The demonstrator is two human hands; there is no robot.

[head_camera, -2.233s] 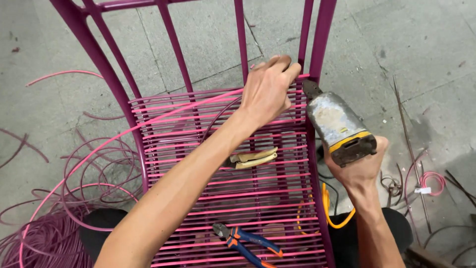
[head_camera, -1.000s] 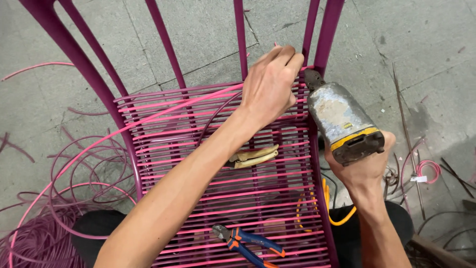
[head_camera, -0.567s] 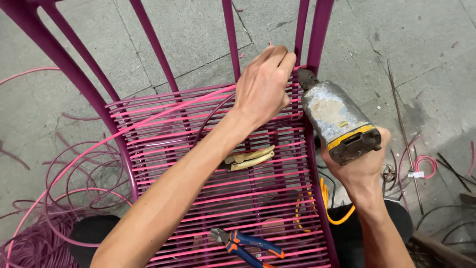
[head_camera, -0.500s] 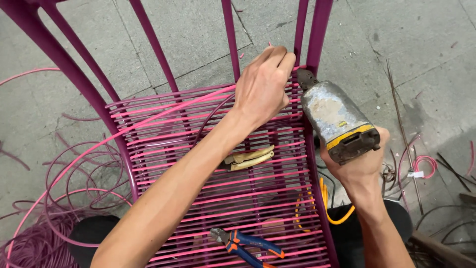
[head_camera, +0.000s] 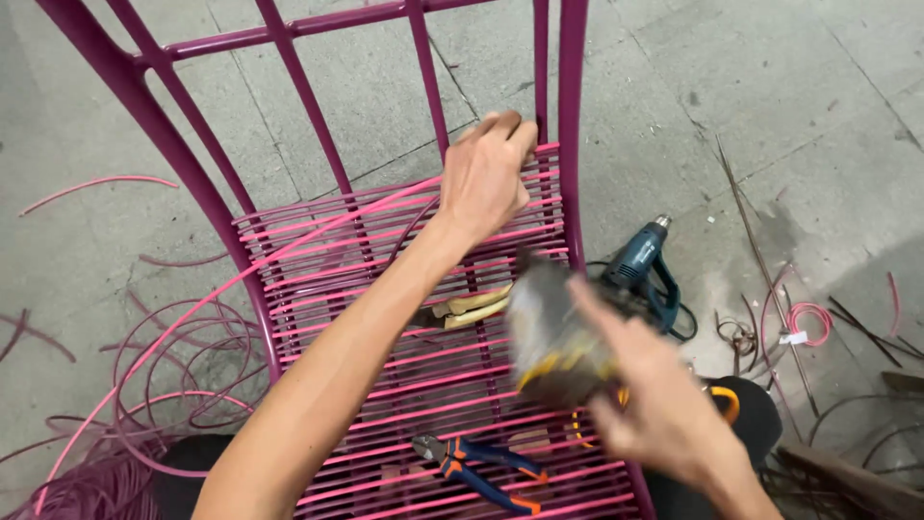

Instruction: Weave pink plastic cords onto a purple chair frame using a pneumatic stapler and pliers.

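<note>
My left hand (head_camera: 486, 173) pinches pink cord at the back right corner of a magenta metal chair frame (head_camera: 289, 39), where the woven pink seat (head_camera: 404, 376) meets the right upright. A long pink cord (head_camera: 231, 289) runs from that hand down to the left. My right hand (head_camera: 654, 395) holds a grey and yellow power tool (head_camera: 553, 337), blurred by motion, over the right side of the seat.
Blue and orange pliers (head_camera: 476, 462) and a cream-handled cutter (head_camera: 472, 306) lie on the seat. A blue heat gun (head_camera: 640, 265) rests on the concrete floor to the right. Loose pink cord coils (head_camera: 115, 424) lie at the left, scrap wires (head_camera: 799, 323) at the right.
My right hand has pulled the grey and yellow tool away from the chair's right upright, down and toward me over the seat. The blue heat gun on the floor has come into sight.
</note>
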